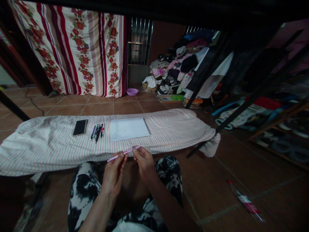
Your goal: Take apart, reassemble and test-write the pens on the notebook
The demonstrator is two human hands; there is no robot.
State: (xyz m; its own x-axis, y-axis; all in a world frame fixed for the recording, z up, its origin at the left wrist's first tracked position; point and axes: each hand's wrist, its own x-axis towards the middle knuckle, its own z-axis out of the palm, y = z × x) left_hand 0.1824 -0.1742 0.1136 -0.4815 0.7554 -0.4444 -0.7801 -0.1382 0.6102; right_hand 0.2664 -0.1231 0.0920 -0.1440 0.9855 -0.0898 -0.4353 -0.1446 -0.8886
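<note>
Between both hands I hold a slim pink pen (127,151), tilted up toward the right, above the near edge of the striped cloth (166,129). My left hand (114,172) pinches its lower left part. The fingers of my right hand (145,162) are closed on its right end, and part of the pen is hidden there. Just beyond my hands lies a spiral notebook (130,129), open at a mostly blank page. Several pens (97,132) lie side by side to its left. Farther left is a dark-screened phone (80,127).
A plastic bottle (246,201) with a red cap lies on the tiled floor at right. Dark slanting poles (224,124) stand by the cloth's right end. Beyond are a floral curtain (83,51), a purple basin (132,92) and a heap of clothes (178,66).
</note>
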